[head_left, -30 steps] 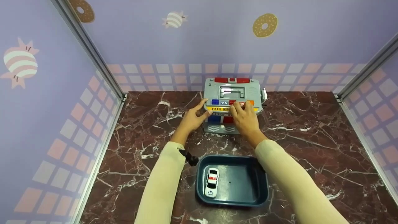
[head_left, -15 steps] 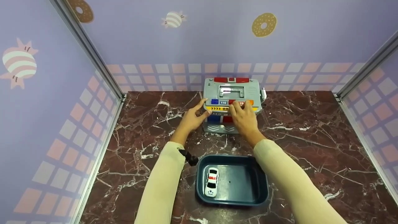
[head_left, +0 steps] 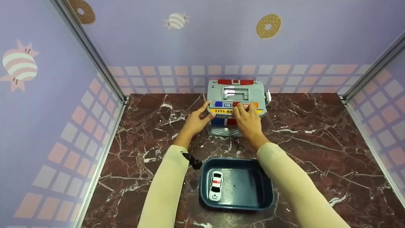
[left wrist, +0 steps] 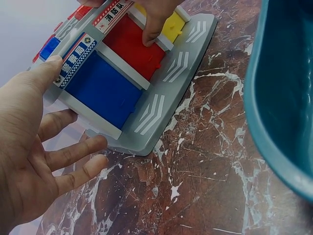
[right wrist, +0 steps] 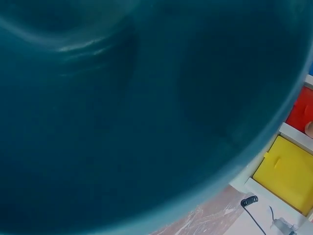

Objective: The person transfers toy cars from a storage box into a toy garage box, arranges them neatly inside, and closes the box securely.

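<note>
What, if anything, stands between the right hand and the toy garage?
Nothing visible: the right hand touches the front of the toy garage roof. The dark blue tray, with the toy car inside, lies nearer the person, not between them.

Left sleeve (head_left: pixel 164 186) and right sleeve (head_left: pixel 294 177) were long, matching, pale cream-yellow, softly creased. Left cuff (head_left: pixel 177 151) and right cuff (head_left: pixel 268 149) ended near wrists. Small black wrist camera (head_left: pixel 193 162) jutted from left cuff, knobby at end. Left hand (head_left: pixel 195 123) and right hand (head_left: pixel 249 123) were bare.

Car (head_left: pixel 216 186) in tray (head_left: pixel 242 191), toy garage (head_left: pixel 223 110) behind
</note>
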`<state>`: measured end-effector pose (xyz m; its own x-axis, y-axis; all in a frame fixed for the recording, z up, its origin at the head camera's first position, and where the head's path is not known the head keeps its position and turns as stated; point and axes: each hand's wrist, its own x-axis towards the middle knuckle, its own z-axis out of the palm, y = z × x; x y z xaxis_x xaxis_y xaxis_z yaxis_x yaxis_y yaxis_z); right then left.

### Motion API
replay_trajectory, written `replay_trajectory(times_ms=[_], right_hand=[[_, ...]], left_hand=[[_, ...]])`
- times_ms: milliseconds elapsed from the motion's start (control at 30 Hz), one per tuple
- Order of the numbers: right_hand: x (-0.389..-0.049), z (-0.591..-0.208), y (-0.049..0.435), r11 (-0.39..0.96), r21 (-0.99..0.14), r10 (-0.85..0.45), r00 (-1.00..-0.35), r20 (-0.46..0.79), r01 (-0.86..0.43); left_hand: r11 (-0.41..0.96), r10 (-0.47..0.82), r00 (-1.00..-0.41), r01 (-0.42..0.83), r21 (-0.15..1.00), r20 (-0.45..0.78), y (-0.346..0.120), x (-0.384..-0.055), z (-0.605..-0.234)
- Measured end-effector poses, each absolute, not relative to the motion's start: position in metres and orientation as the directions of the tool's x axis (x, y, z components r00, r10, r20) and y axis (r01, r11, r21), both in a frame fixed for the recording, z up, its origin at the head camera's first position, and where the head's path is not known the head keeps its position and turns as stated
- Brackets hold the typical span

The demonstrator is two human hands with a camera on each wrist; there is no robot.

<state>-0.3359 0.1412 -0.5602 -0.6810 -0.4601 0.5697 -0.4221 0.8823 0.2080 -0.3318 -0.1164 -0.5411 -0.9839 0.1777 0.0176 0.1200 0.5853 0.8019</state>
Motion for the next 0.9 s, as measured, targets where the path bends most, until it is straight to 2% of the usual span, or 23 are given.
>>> replay_trajectory(times_ms=[433,633,900], right_hand=[[-0.334,-0.562,0.145,0.870,0.202,-0.479,-0.671,0.567,-0.451],[-0.327,-0.563,0.152,0.862,0.160,-0.475,-0.658,0.584,-0.481],[-0.317,-0.558,0.158,0.845,0.106,-0.490,-0.677,0.549,-0.525]], left_hand=[[0.579,0.175,-0.984,0.129,0.805,0.032,-0.116,-0.332,-0.542],[0.591,0.164,-0.986,0.128,0.796,0.037,-0.116,-0.333,-0.541],[0.595,0.174,-0.984,0.137,0.792,0.039,-0.116,-0.333,-0.540]])
